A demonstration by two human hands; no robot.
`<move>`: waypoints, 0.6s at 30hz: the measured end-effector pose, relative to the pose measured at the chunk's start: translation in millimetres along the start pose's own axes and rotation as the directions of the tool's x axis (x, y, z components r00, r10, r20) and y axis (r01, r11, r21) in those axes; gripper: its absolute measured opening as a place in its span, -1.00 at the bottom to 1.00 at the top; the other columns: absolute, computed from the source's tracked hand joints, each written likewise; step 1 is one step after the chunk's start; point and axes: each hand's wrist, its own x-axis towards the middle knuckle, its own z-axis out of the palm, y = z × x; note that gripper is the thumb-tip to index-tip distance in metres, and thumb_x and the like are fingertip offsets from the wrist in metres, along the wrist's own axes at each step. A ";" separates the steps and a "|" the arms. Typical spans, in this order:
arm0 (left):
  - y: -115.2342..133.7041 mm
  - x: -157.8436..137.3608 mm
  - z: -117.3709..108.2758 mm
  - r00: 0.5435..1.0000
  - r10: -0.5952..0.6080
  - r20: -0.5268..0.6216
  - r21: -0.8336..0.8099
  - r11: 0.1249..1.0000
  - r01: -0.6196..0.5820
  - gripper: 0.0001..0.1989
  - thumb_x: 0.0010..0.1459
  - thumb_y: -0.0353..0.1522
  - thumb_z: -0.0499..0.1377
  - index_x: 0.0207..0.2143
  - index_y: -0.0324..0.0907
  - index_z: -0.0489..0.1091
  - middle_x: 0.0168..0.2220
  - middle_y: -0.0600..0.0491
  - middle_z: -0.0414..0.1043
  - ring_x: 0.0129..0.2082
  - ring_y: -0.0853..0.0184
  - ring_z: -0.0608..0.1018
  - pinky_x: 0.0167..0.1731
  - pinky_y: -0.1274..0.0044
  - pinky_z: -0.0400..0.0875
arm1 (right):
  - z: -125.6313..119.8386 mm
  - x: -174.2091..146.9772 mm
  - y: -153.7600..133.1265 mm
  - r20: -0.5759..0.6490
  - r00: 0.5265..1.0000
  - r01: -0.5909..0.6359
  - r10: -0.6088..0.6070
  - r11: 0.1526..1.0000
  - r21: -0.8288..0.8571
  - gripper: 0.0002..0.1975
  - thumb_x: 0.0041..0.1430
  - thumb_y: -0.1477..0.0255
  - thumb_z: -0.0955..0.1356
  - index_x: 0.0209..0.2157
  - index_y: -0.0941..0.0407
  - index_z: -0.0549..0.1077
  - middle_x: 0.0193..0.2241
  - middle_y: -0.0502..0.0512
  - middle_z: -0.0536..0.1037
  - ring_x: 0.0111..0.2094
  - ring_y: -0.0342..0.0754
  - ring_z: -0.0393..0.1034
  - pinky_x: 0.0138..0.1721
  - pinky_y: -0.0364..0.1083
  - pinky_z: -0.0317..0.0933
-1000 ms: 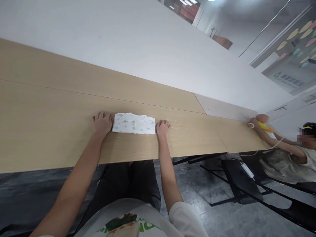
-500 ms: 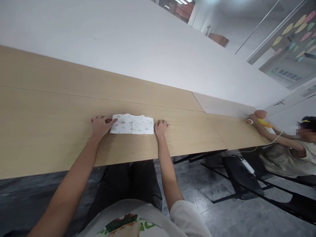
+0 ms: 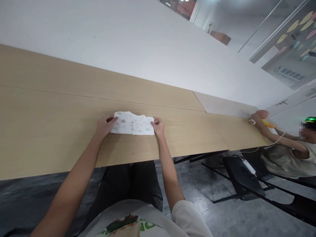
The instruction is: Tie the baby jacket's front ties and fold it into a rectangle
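Note:
A small white baby shirt [image 3: 133,124] with a scattered print lies folded into a flat rectangle on the table, its neckline on the far side. At its left end, my left hand [image 3: 105,125] pinches the far corner between thumb and fingers. My right hand [image 3: 158,126] grips the right end, thumb on top and fingers behind the cloth. The far edge of the shirt looks slightly raised from the tabletop.
The long wooden table [image 3: 54,131] runs along a white wall [image 3: 111,39]. Far right, another person [image 3: 288,148] handles a doll [image 3: 263,114]. Black chairs [image 3: 243,177], one bearing a white power strip [image 3: 249,167], stand right of me.
My right hand has gone from resting beside the shirt to gripping its right end. The shirt's far edge has lifted a little. My left hand stays at the left end.

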 end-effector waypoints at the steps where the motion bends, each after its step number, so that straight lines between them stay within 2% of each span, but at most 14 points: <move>1: 0.0 0.5 0.8 1.000 -0.004 0.002 -0.030 1.000 0.004 -0.73 0.14 -0.20 0.15 -0.26 -0.20 0.48 -0.26 -0.02 0.56 -0.19 0.18 0.57 -0.12 0.39 0.44 | 0.7 1.5 0.7 0.002 1.000 -0.014 0.014 0.998 0.056 -0.65 0.04 0.47 0.41 -0.08 0.19 0.52 -0.47 -0.02 0.52 -0.42 -0.11 0.40 -0.29 -0.16 0.30; 4: -0.1 3.9 4.1 0.999 -0.040 0.032 -0.135 0.990 0.044 -0.74 0.17 -0.29 0.14 -0.12 -0.21 0.45 -0.14 -0.07 0.57 -0.13 0.20 0.58 -0.11 0.42 0.47 | 3.2 5.2 0.2 -0.006 0.998 -0.055 0.057 0.989 0.134 -0.68 0.08 0.46 0.37 -0.09 0.22 0.51 -0.49 -0.03 0.49 -0.43 -0.13 0.38 -0.30 -0.16 0.30; 8: 5.9 8.3 8.0 0.997 -0.070 0.025 -0.130 0.989 0.072 -0.51 0.13 -0.31 0.22 0.11 -0.26 0.33 -0.02 -0.16 0.52 -0.05 0.16 0.57 -0.04 0.35 0.46 | 5.9 8.2 -3.7 -0.006 0.995 -0.095 0.096 0.993 0.071 -0.64 0.05 0.39 0.42 -0.10 0.24 0.51 -0.51 -0.02 0.48 -0.44 -0.12 0.37 -0.30 -0.16 0.30; 10: 11.2 9.6 9.6 0.998 -0.061 0.009 -0.060 0.996 0.061 -0.43 0.06 -0.26 0.31 0.11 -0.30 0.34 0.02 -0.20 0.50 0.00 0.09 0.54 0.02 0.31 0.43 | 6.6 9.2 -4.9 0.003 0.996 -0.087 0.087 0.996 0.020 -0.57 -0.06 0.39 0.49 -0.10 0.21 0.52 -0.49 -0.03 0.49 -0.43 -0.12 0.38 -0.29 -0.15 0.30; 13: 16.6 11.4 12.6 0.996 -0.093 0.010 -0.006 0.996 0.093 -0.53 0.07 -0.26 0.30 0.01 -0.29 0.43 -0.07 -0.15 0.54 -0.07 0.08 0.57 -0.03 0.33 0.46 | 7.0 10.3 -4.3 0.009 0.997 -0.078 0.078 0.997 -0.005 -0.55 -0.12 0.41 0.50 -0.11 0.18 0.53 -0.48 -0.04 0.52 -0.43 -0.11 0.39 -0.28 -0.13 0.32; 15: 16.7 13.0 14.7 0.988 -0.152 0.018 -0.068 0.986 0.153 -0.62 0.11 -0.27 0.25 -0.04 -0.25 0.47 -0.16 -0.10 0.57 -0.16 0.12 0.60 -0.13 0.37 0.49 | 7.0 11.0 -2.8 0.010 0.995 -0.100 0.100 0.994 0.050 -0.59 -0.08 0.40 0.48 -0.12 0.18 0.54 -0.49 -0.02 0.53 -0.45 -0.11 0.39 -0.31 -0.13 0.33; 18: 12.5 16.2 16.7 0.974 -0.213 0.073 -0.231 0.947 0.225 -0.59 0.17 -0.22 0.17 0.02 -0.23 0.46 -0.14 -0.08 0.57 -0.21 0.18 0.60 -0.22 0.40 0.51 | 6.7 12.3 -0.4 0.058 0.987 -0.160 0.151 0.964 0.214 -0.58 -0.01 0.36 0.46 -0.09 0.20 0.53 -0.49 0.02 0.56 -0.46 -0.08 0.42 -0.35 -0.11 0.34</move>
